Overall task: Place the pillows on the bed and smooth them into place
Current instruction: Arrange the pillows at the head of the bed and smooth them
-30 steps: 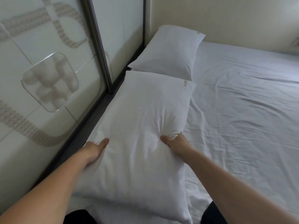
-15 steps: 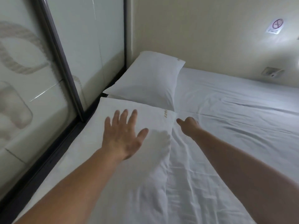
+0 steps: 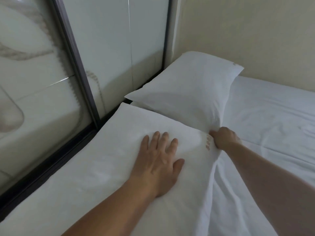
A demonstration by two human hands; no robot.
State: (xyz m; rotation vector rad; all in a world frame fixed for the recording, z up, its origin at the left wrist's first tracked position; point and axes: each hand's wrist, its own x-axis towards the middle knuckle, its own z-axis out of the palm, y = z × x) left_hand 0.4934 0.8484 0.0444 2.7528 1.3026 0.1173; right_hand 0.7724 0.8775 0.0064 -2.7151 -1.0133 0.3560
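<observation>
Two white pillows lie in a row along the left edge of the bed (image 3: pixel 272 120). The near pillow (image 3: pixel 105 164) stretches from the bottom left toward the middle. The far pillow (image 3: pixel 192 89) rests in the corner by the wall, its near end overlapping the near pillow's far end. My left hand (image 3: pixel 158 160) lies flat on the near pillow, fingers spread, pressing down. My right hand (image 3: pixel 223 138) is closed on the near pillow's far right corner, where the fabric bunches.
A glass sliding door with a dark frame (image 3: pixel 76 65) runs close along the pillows' left side. A cream wall (image 3: pixel 247 31) stands behind the far pillow. White wrinkled sheet covers the bed to the right.
My left hand has come down flat onto the near pillow. My right hand has closed on that pillow's far right corner. The view has shifted right and closer.
</observation>
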